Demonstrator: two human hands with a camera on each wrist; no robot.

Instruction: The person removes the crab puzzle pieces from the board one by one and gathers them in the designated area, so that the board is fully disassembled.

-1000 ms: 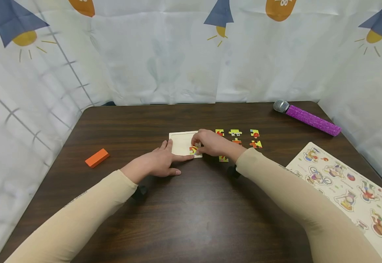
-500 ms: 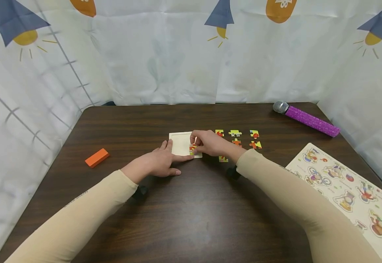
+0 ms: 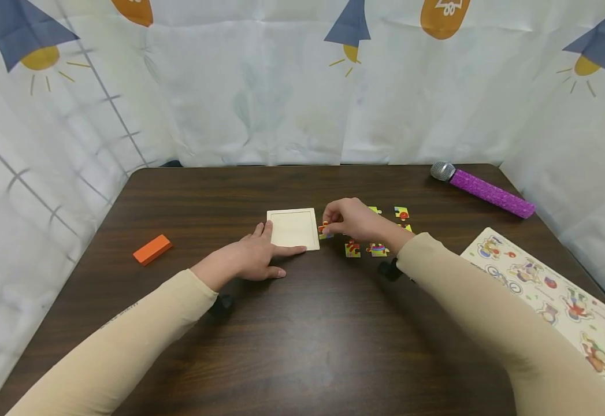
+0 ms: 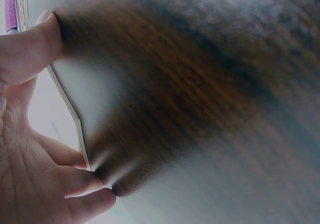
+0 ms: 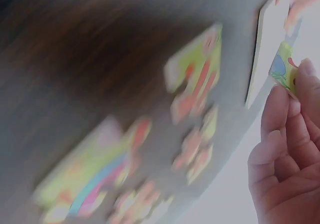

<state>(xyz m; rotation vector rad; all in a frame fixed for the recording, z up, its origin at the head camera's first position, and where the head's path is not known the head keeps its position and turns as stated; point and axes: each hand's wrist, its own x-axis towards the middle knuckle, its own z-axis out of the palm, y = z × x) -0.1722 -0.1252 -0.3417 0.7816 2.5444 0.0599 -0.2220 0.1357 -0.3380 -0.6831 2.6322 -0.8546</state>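
Observation:
A pale wooden puzzle tray (image 3: 293, 228) lies mid-table with its inside bare. My left hand (image 3: 250, 255) rests at its left and near edges, fingers extended and touching the rim. Just right of the tray, my right hand (image 3: 356, 220) pinches a puzzle piece (image 5: 283, 68) between thumb and fingers. This piece is yellow with blue and red print. Several loose pieces lie near and partly under the right hand, among them one with red stripes (image 3: 352, 249) and a rainbow piece (image 3: 378, 249). The hand hides some of the others.
An orange block (image 3: 152, 249) lies at the left. A purple microphone (image 3: 484, 189) lies at the far right. Below it, a white board with printed figures (image 3: 552, 286) lies partly under the right sleeve. A printed curtain (image 3: 292, 86) hangs behind the table.
My right hand has lifted the puzzle piece out of the tray and moved right with it, leaving the tray bare. The left hand has stayed in place.

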